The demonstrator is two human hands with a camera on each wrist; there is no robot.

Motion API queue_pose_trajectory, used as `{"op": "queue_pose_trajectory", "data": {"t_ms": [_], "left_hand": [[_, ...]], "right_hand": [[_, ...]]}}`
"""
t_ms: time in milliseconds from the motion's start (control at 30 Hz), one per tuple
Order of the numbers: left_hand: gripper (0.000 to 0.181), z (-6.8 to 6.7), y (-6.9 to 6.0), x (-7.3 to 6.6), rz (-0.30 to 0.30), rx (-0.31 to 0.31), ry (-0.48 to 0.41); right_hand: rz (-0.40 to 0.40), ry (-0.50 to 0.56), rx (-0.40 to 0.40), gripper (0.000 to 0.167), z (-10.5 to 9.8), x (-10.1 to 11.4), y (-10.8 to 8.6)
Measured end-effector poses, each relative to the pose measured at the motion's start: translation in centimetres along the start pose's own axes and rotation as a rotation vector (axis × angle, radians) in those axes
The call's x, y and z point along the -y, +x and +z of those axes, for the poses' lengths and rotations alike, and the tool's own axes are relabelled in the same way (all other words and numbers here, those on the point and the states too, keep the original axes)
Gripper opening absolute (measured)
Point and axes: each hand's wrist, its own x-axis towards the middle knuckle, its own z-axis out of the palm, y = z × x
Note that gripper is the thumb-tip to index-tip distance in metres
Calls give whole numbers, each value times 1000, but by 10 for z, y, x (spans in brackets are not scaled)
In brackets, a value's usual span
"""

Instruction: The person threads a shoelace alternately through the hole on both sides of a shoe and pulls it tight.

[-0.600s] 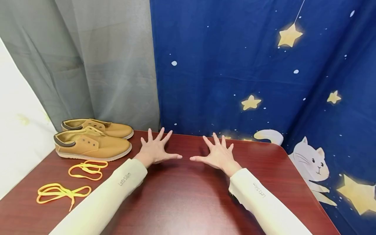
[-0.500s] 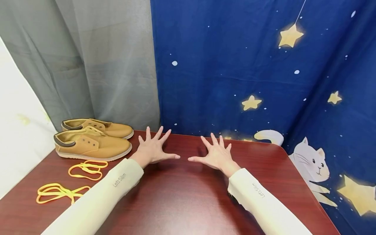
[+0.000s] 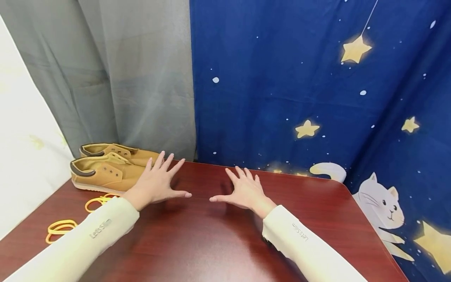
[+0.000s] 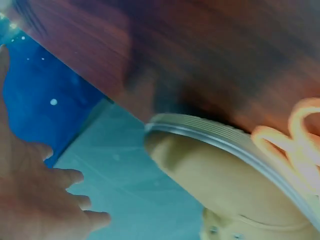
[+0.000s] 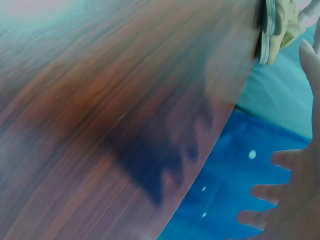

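Two tan shoes without laces stand side by side at the table's back left; the nearer shoe (image 3: pixel 105 172) partly hides the farther shoe (image 3: pixel 135 156). My left hand (image 3: pixel 156 182), fingers spread, is over the table in front of the shoes' toes and covers part of them. My right hand (image 3: pixel 246 192) hovers near the middle, fingers spread, holding nothing. A yellow-orange lace (image 3: pixel 95 202) lies before the shoes, and a second lace (image 3: pixel 58 227) lies nearer; the left sleeve hides part of both. In the left wrist view the shoe (image 4: pixel 215 170) shows its sole beside the left hand (image 4: pixel 40 195).
The dark red wooden table (image 3: pixel 317 219) ends at a back edge against a grey curtain (image 3: pixel 151 78) and a blue curtain (image 3: pixel 253 98) printed with stars and a cat. A white surface (image 3: pixel 24 129) borders the table at the left.
Both hands have moved left, the left one farther, so it now overlaps the shoes' toes and its sleeve covers more of the laces. The head view has shifted slightly.
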Motion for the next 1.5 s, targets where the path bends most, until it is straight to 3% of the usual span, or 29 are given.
{"op": "queue_pose_trajectory", "data": {"t_ms": [167,400,633,800,1000,1133,1300,1500], "left_hand": [[112,-2,-14,22,27,-51,-18],[104,-8,-31,58,32,-134,-56],[121,1,-42,97,-12,-240,-73],[128,5,-51,119,-41,-292,-56],[143,7,-64,145,-120,-287,1],[144,17,-71,158,-173,-241,-19],[139,25,-78,169,-229,-182,-24],[123,21,-77,176,-222,-181,-30]], "right_hand": [[-38,8,-7,116,0,16,6],[-79,109,17,108,7,40,13],[-109,255,44,85,23,63,24],[-125,326,64,78,31,77,30],[-128,323,65,74,39,94,33],[-111,321,75,73,46,106,36],[-101,339,77,72,56,120,41],[-74,318,88,73,64,136,50]]}}
